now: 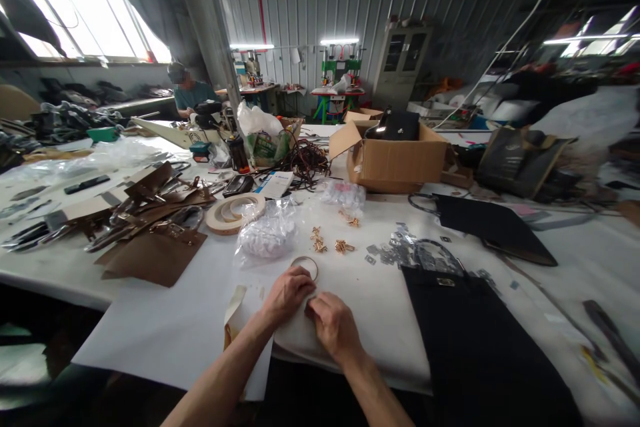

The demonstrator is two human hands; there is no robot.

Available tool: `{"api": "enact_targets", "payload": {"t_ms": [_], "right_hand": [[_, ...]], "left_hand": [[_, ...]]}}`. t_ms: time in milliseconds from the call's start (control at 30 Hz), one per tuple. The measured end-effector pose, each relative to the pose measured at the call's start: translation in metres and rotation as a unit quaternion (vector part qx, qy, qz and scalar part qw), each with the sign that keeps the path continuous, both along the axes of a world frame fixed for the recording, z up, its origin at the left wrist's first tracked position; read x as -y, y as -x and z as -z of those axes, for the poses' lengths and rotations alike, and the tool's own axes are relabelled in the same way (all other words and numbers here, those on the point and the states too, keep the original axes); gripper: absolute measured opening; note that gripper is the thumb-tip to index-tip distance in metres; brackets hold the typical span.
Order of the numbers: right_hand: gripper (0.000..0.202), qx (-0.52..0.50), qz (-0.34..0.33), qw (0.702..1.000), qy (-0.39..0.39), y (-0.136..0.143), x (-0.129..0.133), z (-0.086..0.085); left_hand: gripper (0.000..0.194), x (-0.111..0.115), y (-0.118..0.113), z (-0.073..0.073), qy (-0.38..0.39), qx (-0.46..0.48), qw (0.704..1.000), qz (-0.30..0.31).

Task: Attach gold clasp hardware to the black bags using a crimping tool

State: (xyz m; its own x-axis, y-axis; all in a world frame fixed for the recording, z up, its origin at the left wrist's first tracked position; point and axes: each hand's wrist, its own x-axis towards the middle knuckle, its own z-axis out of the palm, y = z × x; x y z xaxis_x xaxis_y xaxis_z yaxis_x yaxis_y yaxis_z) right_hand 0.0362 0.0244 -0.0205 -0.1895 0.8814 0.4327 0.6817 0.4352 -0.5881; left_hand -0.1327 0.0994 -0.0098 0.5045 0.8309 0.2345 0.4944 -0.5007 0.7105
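Note:
My left hand [290,291] is closed at the near edge of a thin roll of tape [316,269], covering part of its ring. Close beside it, my right hand [335,325] has its thumb and fingers pinched together; what they hold is too small to make out. Beyond the hands lie small piles of gold-coloured metal fittings [343,247]. A clear plastic bag with white contents [267,235] rests to their left. On the right lies a black handbag panel [465,327] with a handle and a gold clasp plate [445,282].
Thin metal plates [395,247] are scattered near the black panel. Brown bag pieces [155,253] and large tape rolls [227,217] lie left, near a white sheet [165,327]. A cardboard box [400,160] stands behind. Another person [187,93] sits at the far left.

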Motion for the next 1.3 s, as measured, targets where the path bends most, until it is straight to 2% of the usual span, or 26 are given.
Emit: {"api": "enact_targets", "payload": {"t_ms": [133, 200, 233, 267, 300, 367, 433, 600, 733, 833, 900, 967, 1033, 1100, 1167, 1233, 1300], "right_hand": [[0.018, -0.144, 0.042, 0.989, 0.016, -0.006, 0.008, -0.005], [0.018, -0.21, 0.069, 0.975, 0.035, -0.016, 0.01, -0.008], [0.02, -0.235, 0.08, 0.968, 0.048, -0.022, 0.011, -0.01], [0.023, -0.255, 0.089, 0.961, 0.062, -0.027, 0.013, -0.011], [0.025, -0.272, 0.094, 0.954, 0.078, -0.032, 0.014, -0.011], [0.028, -0.294, 0.1, 0.944, 0.109, -0.038, 0.016, -0.011], [0.03, -0.293, 0.091, 0.943, 0.128, -0.039, 0.018, -0.009], [0.03, -0.243, 0.06, 0.961, 0.119, -0.034, 0.018, 0.005], [0.028, -0.239, 0.058, 0.966, 0.079, -0.035, 0.013, 0.016], [0.027, -0.257, 0.057, 0.962, 0.079, -0.036, 0.013, 0.017], [0.028, -0.284, 0.063, 0.952, 0.097, -0.037, 0.014, 0.015], [0.029, -0.324, 0.081, 0.935, 0.119, -0.039, 0.016, 0.009], [0.032, -0.376, 0.114, 0.909, 0.138, -0.042, 0.018, 0.0], [0.033, -0.447, 0.152, 0.869, 0.145, -0.048, 0.02, -0.015], [0.033, -0.547, 0.169, 0.808, 0.139, -0.055, 0.025, -0.033], [0.031, -0.647, 0.159, 0.733, 0.138, -0.062, 0.031, -0.053], [0.029, -0.711, 0.143, 0.668, 0.165, -0.068, 0.039, -0.072]], "left_hand": [[0.022, 0.003, 0.001, -0.003, -0.016, -0.038, 0.999, 0.022], [0.049, 0.0, 0.001, -0.008, -0.001, -0.05, 0.998, 0.033], [0.062, -0.004, 0.0, -0.012, 0.014, -0.047, 0.999, 0.023], [0.067, -0.009, -0.003, -0.016, 0.03, -0.045, 0.999, -0.005], [0.063, -0.017, -0.008, -0.022, 0.043, -0.045, 0.997, -0.044], [0.044, -0.038, -0.021, -0.033, 0.051, -0.056, 0.988, -0.137], [0.035, -0.063, -0.037, -0.042, 0.052, -0.079, 0.976, -0.196], [0.036, -0.113, -0.071, -0.048, 0.11, -0.122, 0.952, -0.258], [0.017, -0.129, -0.079, -0.048, 0.165, -0.094, 0.938, -0.291], [0.009, -0.131, -0.076, -0.055, 0.19, -0.027, 0.935, -0.3], [0.011, -0.124, -0.074, -0.064, 0.197, 0.039, 0.937, -0.284], [0.02, -0.107, -0.075, -0.071, 0.205, 0.117, 0.939, -0.25], [0.034, -0.078, -0.079, -0.074, 0.219, 0.196, 0.934, -0.204], [0.044, -0.039, -0.082, -0.072, 0.254, 0.301, 0.907, -0.151], [0.043, 0.003, -0.085, -0.068, 0.357, 0.485, 0.795, -0.082], [0.038, 0.04, -0.089, -0.063, 0.429, 0.566, 0.702, -0.055], [0.032, 0.07, -0.095, -0.06, 0.462, 0.585, 0.665, -0.052]]}}
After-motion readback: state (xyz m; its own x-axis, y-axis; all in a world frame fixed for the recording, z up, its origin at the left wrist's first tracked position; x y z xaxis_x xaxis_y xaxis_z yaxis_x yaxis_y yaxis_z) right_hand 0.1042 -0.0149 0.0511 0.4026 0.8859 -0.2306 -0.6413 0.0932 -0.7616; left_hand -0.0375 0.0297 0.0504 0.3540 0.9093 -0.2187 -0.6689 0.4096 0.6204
